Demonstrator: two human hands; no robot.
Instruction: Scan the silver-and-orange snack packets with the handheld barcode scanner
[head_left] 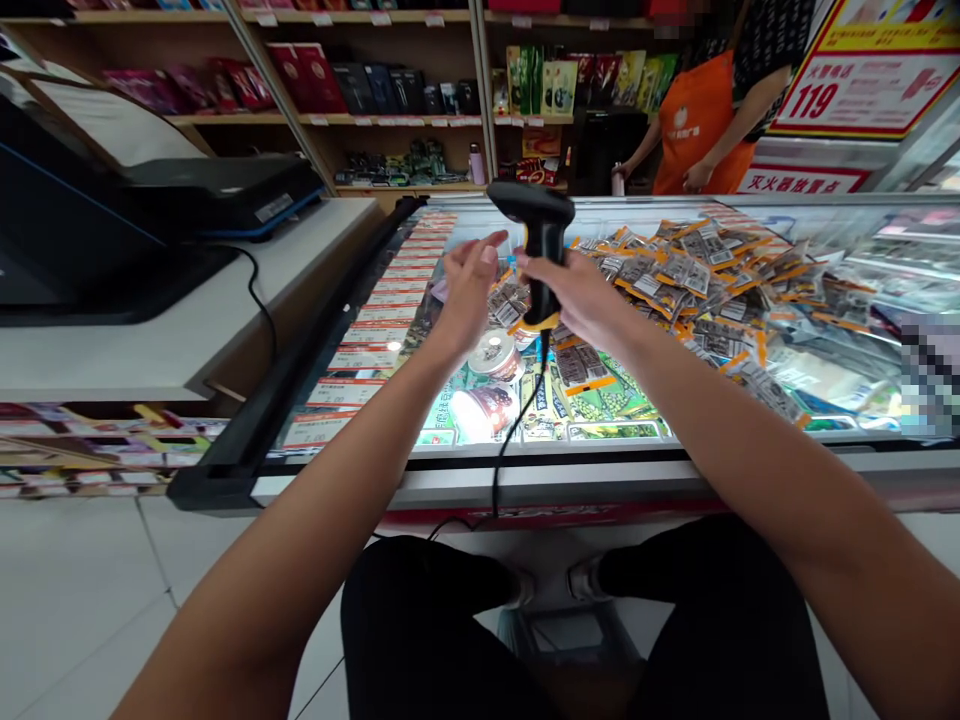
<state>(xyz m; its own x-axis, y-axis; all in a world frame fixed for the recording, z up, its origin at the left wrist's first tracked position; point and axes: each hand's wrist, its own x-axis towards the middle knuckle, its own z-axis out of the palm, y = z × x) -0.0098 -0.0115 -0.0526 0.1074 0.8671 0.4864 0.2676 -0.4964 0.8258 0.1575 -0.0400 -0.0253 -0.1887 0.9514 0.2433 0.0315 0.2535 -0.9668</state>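
Observation:
My right hand [589,295] is wrapped round the grip of a black barcode scanner [546,240] with yellow trim. The scanner stands upright over a glass-topped chest freezer [600,465], its cable [517,425] hanging down past the front edge. To its left, my left hand [466,290] is raised with fingers partly stretched and apart; a pale, purplish bit by its outer side is too unclear to name. Below the hands are round tubs [495,355] and green packets [626,405]. A heap of clear packets with orange edges [675,275] spreads to the right.
Price labels [375,330] line the freezer's left side. A counter [262,280] with a black machine [217,190] stands at left. Stocked shelves [390,120] run behind. A person in an orange apron [697,120] stands at the far side. A dark container [570,640] is between my feet.

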